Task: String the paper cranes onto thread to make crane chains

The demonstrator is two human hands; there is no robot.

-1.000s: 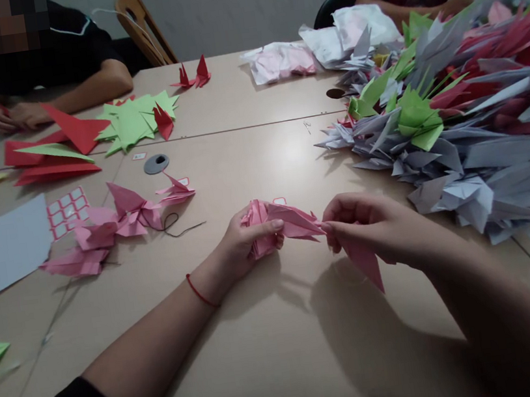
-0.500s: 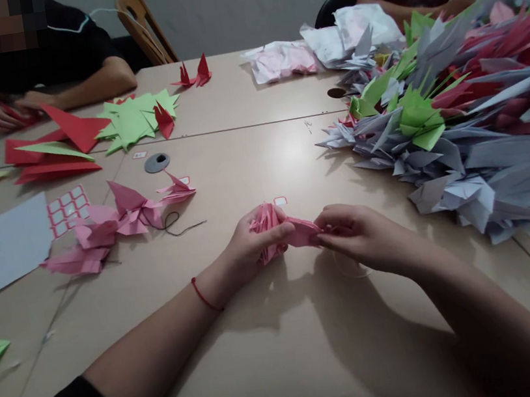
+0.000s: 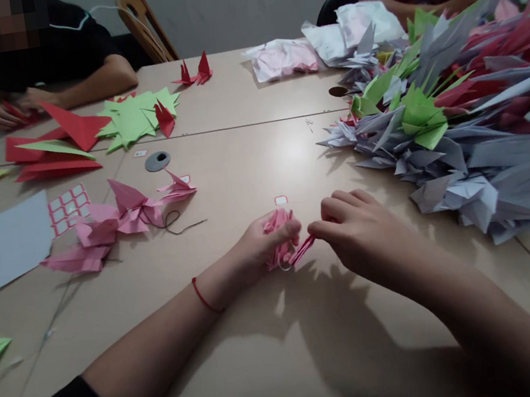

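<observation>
My left hand (image 3: 258, 247) is closed around a bundle of pink folded paper cranes (image 3: 277, 241), its thumb lying on top. Between the thumb and fingers of my right hand (image 3: 355, 228) is one end of a flat pink folded paper crane (image 3: 304, 249), seen nearly edge-on beside the bundle. A thin pale loop (image 3: 284, 266) hangs under the bundle; its material is too small to tell. Left of my hands lies a row of pink paper cranes (image 3: 133, 210) with a dark thread (image 3: 178, 229).
A large heap of grey, red and green cranes (image 3: 456, 125) covers the table's right side. White packets (image 3: 282, 59) lie at the back. Green paper pieces (image 3: 131, 122), red ones (image 3: 58, 165) and a white sheet (image 3: 10, 244) lie left. Two people sit across the table.
My right hand has turned and risen slightly, tilting the pink crane from flat to edge-on, lower end toward me. My left hand with the bundle has shifted slightly right.
</observation>
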